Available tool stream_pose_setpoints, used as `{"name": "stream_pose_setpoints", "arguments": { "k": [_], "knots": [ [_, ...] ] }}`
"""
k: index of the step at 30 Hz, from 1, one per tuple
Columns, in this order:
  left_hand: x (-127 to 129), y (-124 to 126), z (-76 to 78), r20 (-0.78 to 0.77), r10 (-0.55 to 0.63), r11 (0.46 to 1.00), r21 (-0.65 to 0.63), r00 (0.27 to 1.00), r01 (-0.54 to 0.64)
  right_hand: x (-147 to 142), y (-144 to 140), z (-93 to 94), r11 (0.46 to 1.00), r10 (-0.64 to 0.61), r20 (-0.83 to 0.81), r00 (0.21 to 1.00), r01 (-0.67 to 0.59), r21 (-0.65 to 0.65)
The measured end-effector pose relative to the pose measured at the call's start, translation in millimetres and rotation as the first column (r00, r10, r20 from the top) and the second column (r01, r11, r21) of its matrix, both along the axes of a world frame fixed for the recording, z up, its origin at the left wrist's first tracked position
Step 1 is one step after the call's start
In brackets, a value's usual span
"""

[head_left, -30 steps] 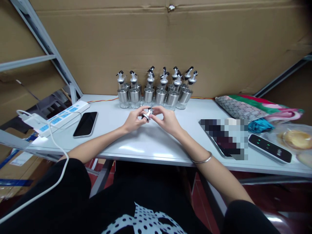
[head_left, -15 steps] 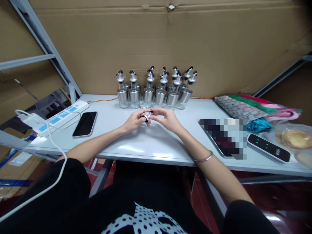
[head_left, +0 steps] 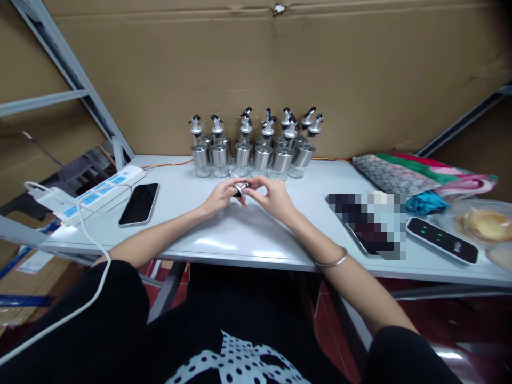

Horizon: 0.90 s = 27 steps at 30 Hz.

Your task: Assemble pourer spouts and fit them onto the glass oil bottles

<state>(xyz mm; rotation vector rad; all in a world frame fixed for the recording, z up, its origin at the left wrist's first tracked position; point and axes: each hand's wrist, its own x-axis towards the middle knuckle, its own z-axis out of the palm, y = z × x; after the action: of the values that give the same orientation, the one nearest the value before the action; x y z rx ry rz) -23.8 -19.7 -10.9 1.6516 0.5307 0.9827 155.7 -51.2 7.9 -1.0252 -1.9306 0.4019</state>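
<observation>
Both hands are meeting over the middle of the white table (head_left: 248,240), just in front of the row of glass oil bottles (head_left: 252,152). Going from the left, a power strip (head_left: 100,189) is lying at the table edge and a dark phone (head_left: 139,204) is resting beside it. Next, the left hand (head_left: 218,198) is curling its fingers and pinching a small metal pourer cap (head_left: 239,190) from the left side. The right hand (head_left: 276,196) is closing its fingertips on the same cap from the right, so the cap is sitting between the two hands, slightly above the table surface. Neither hand is opening wide; both are nearly closed around the little piece.

Judging from this, the person is working on the cap itself, maybe fitting or turning its small parts; the next move is asking for a fine twist with steady fingertips. Further right, a black device (head_left: 442,241) with green lights and folded colourful fabric (head_left: 416,173) are lying well apart from the hands.
</observation>
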Motion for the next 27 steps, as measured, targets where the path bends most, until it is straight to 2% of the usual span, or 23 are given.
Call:
{"name": "stream_pose_setpoints", "arguments": {
  "k": [2,3,6,8,10,11,13,15,21,27],
  "knots": [
    [-1.2,1.9,1.5,0.050,-0.048,0.983,-0.176,0.998,0.056,3.0,3.3,-1.9,0.997,0.034,0.040,0.999,-0.037,0.063],
    [-2.0,3.0,2.1,0.061,-0.089,0.955,-0.280,0.994,0.103,4.5,5.2,-2.9,0.994,0.045,0.055,0.997,-0.050,0.101],
    [-4.9,5.6,2.5,0.083,-0.233,0.812,-0.531,0.969,0.241,7.0,9.8,-4.1,0.981,0.071,0.052,0.996,-0.079,0.177],
    [-6.3,6.2,1.9,0.123,-0.285,0.735,-0.608,0.951,0.299,6.9,10.2,-2.5,0.985,0.115,-0.016,0.993,-0.112,0.127],
    [-7.0,5.8,1.1,0.163,-0.307,0.698,-0.632,0.938,0.338,6.7,9.1,0.4,0.984,0.172,-0.146,0.974,-0.178,-0.027],
    [-7.2,5.4,0.6,0.173,-0.320,0.689,-0.633,0.931,0.354,7.0,8.5,1.9,0.965,0.195,-0.216,0.957,-0.226,-0.129],
    [-7.3,4.3,-0.7,0.174,-0.359,0.679,-0.625,0.917,0.385,8.7,7.6,4.3,0.891,0.216,-0.322,0.922,-0.321,-0.321],
    [-7.2,3.3,-2.3,0.166,-0.400,0.669,-0.619,0.901,0.411,11.2,7.6,5.0,0.807,0.221,-0.373,0.901,-0.384,-0.449],
    [-6.1,1.2,-6.8,0.152,-0.470,0.646,-0.612,0.869,0.456,13.7,8.8,2.0,0.607,0.208,-0.523,0.827,-0.528,-0.593],
    [-4.6,-0.6,-9.4,0.158,-0.481,0.634,-0.616,0.862,0.467,12.1,7.8,0.2,0.508,0.132,-0.577,0.806,-0.555,-0.659]
  ]
}}
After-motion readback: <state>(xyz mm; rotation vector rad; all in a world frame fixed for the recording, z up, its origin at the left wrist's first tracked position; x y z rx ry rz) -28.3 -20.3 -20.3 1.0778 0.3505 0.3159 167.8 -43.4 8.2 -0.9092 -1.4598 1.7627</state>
